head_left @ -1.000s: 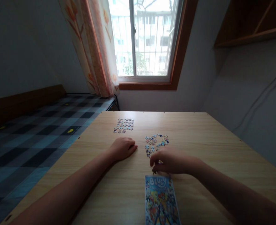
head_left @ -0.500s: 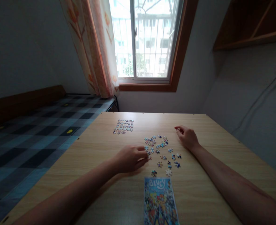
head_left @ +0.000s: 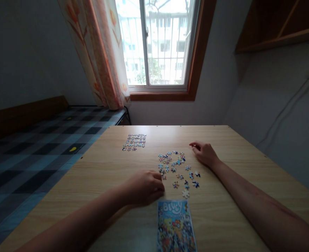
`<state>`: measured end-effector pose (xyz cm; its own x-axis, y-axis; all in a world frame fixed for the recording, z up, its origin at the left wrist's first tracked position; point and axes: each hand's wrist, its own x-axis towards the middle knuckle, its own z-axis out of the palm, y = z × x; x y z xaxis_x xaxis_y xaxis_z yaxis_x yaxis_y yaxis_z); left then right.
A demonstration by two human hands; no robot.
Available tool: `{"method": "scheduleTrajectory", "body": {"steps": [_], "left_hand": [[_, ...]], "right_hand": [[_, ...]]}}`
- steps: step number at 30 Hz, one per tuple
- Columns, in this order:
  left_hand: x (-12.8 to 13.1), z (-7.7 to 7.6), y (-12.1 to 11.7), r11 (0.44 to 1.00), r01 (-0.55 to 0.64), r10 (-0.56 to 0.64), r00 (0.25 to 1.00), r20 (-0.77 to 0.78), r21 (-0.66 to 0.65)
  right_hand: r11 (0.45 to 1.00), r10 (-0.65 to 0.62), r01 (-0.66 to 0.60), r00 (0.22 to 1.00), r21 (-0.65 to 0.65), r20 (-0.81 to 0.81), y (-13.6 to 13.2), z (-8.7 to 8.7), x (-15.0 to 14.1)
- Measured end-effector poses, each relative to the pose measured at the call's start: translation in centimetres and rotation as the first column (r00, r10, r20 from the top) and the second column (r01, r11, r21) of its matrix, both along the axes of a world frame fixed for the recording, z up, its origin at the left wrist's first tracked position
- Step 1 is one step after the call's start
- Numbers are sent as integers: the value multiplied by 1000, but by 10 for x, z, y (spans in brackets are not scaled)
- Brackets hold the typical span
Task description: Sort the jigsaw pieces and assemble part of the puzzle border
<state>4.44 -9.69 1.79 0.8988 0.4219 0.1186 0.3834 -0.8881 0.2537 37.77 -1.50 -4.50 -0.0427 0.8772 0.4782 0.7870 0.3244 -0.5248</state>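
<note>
My left hand is low over the table, just left of the puzzle box's top edge. Its fingers are curled closed, apparently on a puzzle piece that they hide. My right hand rests on the wood right of the loose pieces, fingers loosely bent and slightly apart, with nothing seen in them. Between the hands lie loose jigsaw pieces, with a pale piece nearest the box. The blue Bluey puzzle box lies flat at the front. Farther back left, several rows of laid-out pieces form a block.
The light wooden table reaches toward a wall with a window and a flowered curtain. A bed with a checked cover stands along the left. A wooden shelf hangs upper right, and a cable runs down the right wall.
My right hand left the loose pieces for the right side, then stayed there. My left hand moved right and toward me; the dark piece by the box's top edge no longer shows.
</note>
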Motion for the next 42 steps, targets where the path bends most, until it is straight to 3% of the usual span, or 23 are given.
{"method": "scheduleTrajectory", "body": {"steps": [7,12,22,25,29,33,37,42], "left_hand": [[-9,13,9,996,-87,85,993,-86,-17],[-18,23,20,987,-136,155,958,-240,91],[-26,10,33,916,-303,360,910,-205,263],[-23,13,29,854,-408,487,845,-223,322],[-20,22,22,725,-577,680,687,-256,378],[-20,30,21,633,-668,773,574,-271,391],[-16,32,17,643,-681,766,572,-294,350],[-4,20,6,684,-669,728,610,-312,290]], "right_hand": [[1000,18,-18,1000,14,-2,-1,1,0],[1000,22,-21,1000,-7,12,-1,2,-2],[999,33,-33,999,-26,10,-3,2,-1],[999,35,-35,999,-30,7,-3,2,-2],[999,30,-30,999,-19,12,-3,2,-1],[999,34,-33,999,-20,27,-3,2,0],[999,28,-27,999,-27,39,-3,2,0],[999,26,-24,998,-39,55,-3,1,0]]}}
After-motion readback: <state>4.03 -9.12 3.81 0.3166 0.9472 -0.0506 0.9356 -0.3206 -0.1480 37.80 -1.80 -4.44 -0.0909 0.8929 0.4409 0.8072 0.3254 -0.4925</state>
